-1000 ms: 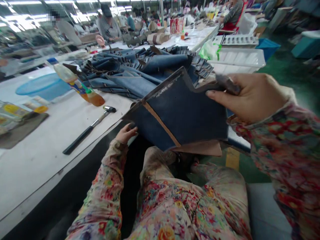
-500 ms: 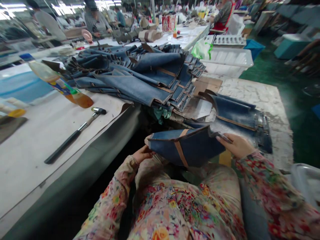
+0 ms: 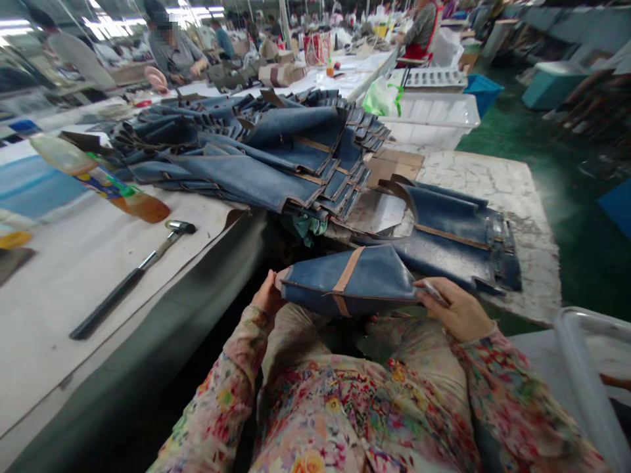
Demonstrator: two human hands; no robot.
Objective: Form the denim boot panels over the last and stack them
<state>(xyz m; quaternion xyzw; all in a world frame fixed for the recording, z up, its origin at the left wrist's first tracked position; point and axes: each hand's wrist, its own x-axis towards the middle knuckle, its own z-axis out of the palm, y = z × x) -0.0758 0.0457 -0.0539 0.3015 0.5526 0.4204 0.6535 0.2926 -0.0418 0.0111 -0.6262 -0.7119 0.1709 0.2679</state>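
Observation:
Both my hands hold a folded blue denim-like panel (image 3: 348,281) with a tan strip across it, low over my lap. My left hand (image 3: 269,295) grips its left, pointed end. My right hand (image 3: 456,309) pinches its right end along with a small grey tool (image 3: 431,292), whose exact kind I cannot tell. A large stack of similar blue panels (image 3: 256,154) lies on the table ahead. Several more panels (image 3: 458,233) rest on a mottled white slab (image 3: 522,217) beyond my right hand.
A claw hammer (image 3: 133,276) and a plastic bottle (image 3: 98,174) lie on the white-covered table (image 3: 64,309) to my left. A white crate (image 3: 428,121) stands ahead, and a metal-rimmed container (image 3: 586,368) is at my right. Co-workers sit farther back.
The panel has dropped lower toward my lap and now looks more tightly folded. My right hand has moved down and closer to my body, and the view has tilted slightly.

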